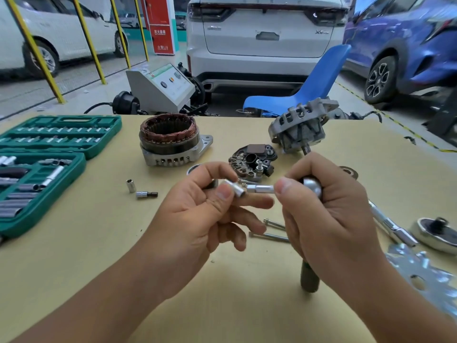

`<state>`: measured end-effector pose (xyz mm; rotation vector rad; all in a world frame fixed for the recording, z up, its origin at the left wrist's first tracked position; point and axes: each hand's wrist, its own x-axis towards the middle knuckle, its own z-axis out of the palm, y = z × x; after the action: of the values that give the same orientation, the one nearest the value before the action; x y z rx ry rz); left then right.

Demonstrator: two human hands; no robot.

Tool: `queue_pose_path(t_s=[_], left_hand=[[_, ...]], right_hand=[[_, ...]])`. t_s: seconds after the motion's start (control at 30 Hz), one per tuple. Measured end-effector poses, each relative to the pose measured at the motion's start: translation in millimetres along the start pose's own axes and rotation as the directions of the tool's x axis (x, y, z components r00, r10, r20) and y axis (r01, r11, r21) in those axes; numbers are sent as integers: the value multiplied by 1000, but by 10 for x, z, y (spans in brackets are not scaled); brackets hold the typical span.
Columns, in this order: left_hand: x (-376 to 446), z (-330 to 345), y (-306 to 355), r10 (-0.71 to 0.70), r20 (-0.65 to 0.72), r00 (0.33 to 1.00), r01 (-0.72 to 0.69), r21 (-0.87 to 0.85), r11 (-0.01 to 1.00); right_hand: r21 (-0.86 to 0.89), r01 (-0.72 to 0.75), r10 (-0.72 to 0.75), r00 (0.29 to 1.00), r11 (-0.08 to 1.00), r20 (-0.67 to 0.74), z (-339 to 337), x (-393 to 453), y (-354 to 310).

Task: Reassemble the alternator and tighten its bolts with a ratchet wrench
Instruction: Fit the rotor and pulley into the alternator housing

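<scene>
Alternator parts on our bench | our left hand pinches socket | our right hand grips ratchet wrench

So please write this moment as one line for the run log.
step: fitting socket | left hand: pinches socket | right hand: grips ratchet wrench | alternator: in parts on table

Near edge: bare counter below and left of the hands, open to reach.
Left side: open socket case fills it; a loose socket and bit adapter lie just beside it.
Far centre: stator housing and rectifier plate stand apart, with a lane between.
Far right: rotor tilted up, blocking.
Right side: two long bolts, extension bar and metal fan plate crowd the surface.
</scene>
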<state>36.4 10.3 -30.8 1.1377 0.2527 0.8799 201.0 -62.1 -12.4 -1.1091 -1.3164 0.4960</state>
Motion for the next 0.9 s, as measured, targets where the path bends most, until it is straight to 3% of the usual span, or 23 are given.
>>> queue_pose_path(t_s=[0.17, 0.37, 0.6, 0.67, 0.77, 0.83, 0.9], left_hand=[[-21, 43, -2, 3, -6, 1000, -4, -66, 998], [-62, 86, 6, 15, -106, 994, -19, -38, 999], [-104, 42, 79, -134, 6, 991, 134, -112, 985], [-92, 50, 68, -124, -5, 992, 124, -3, 992], [-58, 21, 101, -18, 0, 1000, 16, 379, 925], [-13, -55, 161, 64, 0, 998, -53, 563, 825], [23, -162, 258, 140, -69, 988, -79, 553, 830]], right_hand=[[-2, -12, 12, 1000, 1000, -2, -12, -1, 9], [-4, -12, 12, 999, 1000, 43, -30, 0, 7], [-17, 34, -31, 986, 999, 162, -89, 7, -25], [-125, 82, -60, 984, 989, 166, -50, -12, -29], [-271, 73, -22, 982, 960, 188, 41, -11, -26], [-135, -146, 173, 961, 980, 218, 113, 47, -90], [6, -333, 316, 899, 943, 304, 181, 109, -172]])
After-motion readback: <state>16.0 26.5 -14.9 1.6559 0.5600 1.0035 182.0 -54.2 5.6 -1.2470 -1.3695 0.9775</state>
